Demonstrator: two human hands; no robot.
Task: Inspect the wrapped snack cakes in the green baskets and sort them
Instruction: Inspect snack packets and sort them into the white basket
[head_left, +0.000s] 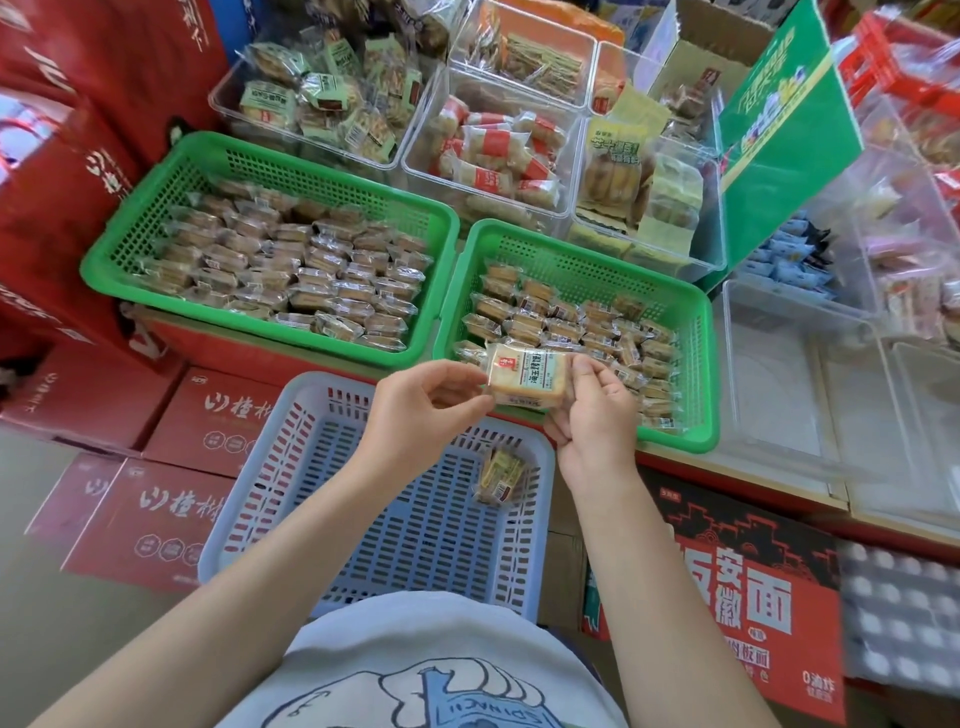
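A wrapped snack cake (527, 375) with a red-and-white label is held between both hands, above the front edge of the right green basket (691, 312). My left hand (415, 410) pinches its left side and my right hand (592, 410) pinches its right side. That basket holds several wrapped cakes (582, 327). The left green basket (156, 208) is packed with several rows of the same cakes (291, 270). Below my hands stands a pale blue basket (270, 467) with wrapped cakes (500, 475) lying in its far right corner.
Clear bins with other packaged snacks (488, 156) stand behind the green baskets. Clear bins (779, 395) sit at the right. Red cartons (171, 514) are stacked on the floor to the left, a red-and-black noodle carton (753, 597) to the right. A green sign (789, 130) leans at upper right.
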